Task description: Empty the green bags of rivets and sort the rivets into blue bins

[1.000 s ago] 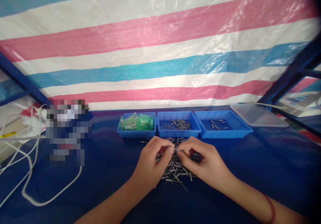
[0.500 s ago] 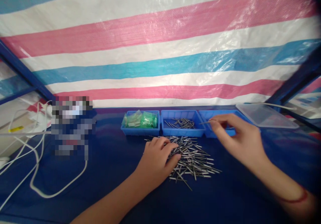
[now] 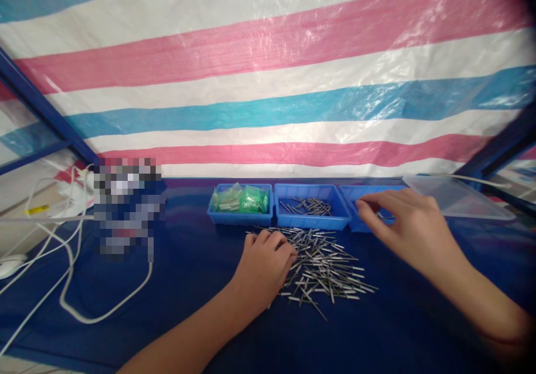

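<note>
A loose pile of thin metal pins (image 3: pixel 324 262) lies on the blue cloth in front of me. My left hand (image 3: pixel 263 268) rests on the pile's left edge, fingers curled down onto the pins. My right hand (image 3: pixel 410 223) hovers over the right blue tray (image 3: pixel 349 195), its fingers spread and nothing visible between them. The middle blue tray (image 3: pixel 312 221) holds several pins. Green plastic packets (image 3: pixel 243 200) fill the left blue tray (image 3: pixel 238 219).
A clear plastic lid (image 3: pixel 456 198) lies right of the trays. White cables (image 3: pixel 75 301) loop across the cloth at the left, beside a blurred-out block (image 3: pixel 125 206). A striped pink, white and blue tarp (image 3: pixel 268 84) closes off the back, with blue frame bars (image 3: pixel 42 111) at both sides.
Both hands were pinching a pin over the pile. My right hand then carried a pin to the right tray and now has its fingers spread there. My left hand stayed on the pile.
</note>
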The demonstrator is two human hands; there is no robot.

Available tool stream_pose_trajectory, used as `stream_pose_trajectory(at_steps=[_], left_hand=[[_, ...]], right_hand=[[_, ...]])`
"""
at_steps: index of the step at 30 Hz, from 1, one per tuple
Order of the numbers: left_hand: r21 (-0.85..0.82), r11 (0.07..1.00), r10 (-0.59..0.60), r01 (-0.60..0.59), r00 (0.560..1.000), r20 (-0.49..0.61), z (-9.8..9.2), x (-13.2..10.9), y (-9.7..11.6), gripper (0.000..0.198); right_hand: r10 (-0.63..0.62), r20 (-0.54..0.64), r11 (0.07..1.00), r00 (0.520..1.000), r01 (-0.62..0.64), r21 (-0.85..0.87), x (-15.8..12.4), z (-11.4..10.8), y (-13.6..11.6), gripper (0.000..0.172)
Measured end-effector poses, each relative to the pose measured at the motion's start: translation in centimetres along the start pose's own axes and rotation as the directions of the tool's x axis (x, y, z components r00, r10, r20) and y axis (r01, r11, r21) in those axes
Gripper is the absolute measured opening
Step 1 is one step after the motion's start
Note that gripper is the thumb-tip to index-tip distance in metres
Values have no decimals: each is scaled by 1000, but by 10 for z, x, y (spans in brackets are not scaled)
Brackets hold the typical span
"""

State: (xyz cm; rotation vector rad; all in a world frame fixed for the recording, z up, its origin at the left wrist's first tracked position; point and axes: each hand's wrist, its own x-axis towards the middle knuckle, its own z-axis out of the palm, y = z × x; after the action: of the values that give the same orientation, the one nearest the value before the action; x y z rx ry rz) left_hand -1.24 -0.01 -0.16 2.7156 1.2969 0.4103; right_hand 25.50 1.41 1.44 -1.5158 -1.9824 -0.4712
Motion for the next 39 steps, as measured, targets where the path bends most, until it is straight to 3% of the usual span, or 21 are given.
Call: stream_pose_trajectory(at_steps=[2, 6, 11, 17, 21, 28, 39], left_hand=[[26, 1000, -13, 13, 1000, -10, 1, 0, -1, 16], [17, 1000, -19, 20, 999, -40, 2, 2, -1, 17], [-161, 987, -14, -2, 995, -101, -4, 3, 3, 19], [-496, 868, -110, -15, 969, -221, -6, 1, 7, 12], [-674, 738, -240, 45, 950, -199, -3, 2, 8, 13], [-765, 638, -281, 89, 952, -123, -6, 4, 11, 11], [-769, 634, -266, 82, 957, -118, -6, 4, 13, 10]], right_hand=[[-60, 17, 993, 998, 57, 105, -3, -1, -18, 20], [-222, 169, 942, 960, 167, 290, -10, 1, -53, 16], [-309, 272, 861, 911, 146, 488, -16, 8, -74, 17], [-234, 276, 765, 932, 1, 644, -18, 7, -81, 19], [-180, 259, 710, 949, -57, 702, -19, 6, -83, 16], [-160, 257, 671, 953, -86, 737, -21, 7, -85, 13], [-140, 296, 574, 945, -166, 802, -20, 9, -87, 16]])
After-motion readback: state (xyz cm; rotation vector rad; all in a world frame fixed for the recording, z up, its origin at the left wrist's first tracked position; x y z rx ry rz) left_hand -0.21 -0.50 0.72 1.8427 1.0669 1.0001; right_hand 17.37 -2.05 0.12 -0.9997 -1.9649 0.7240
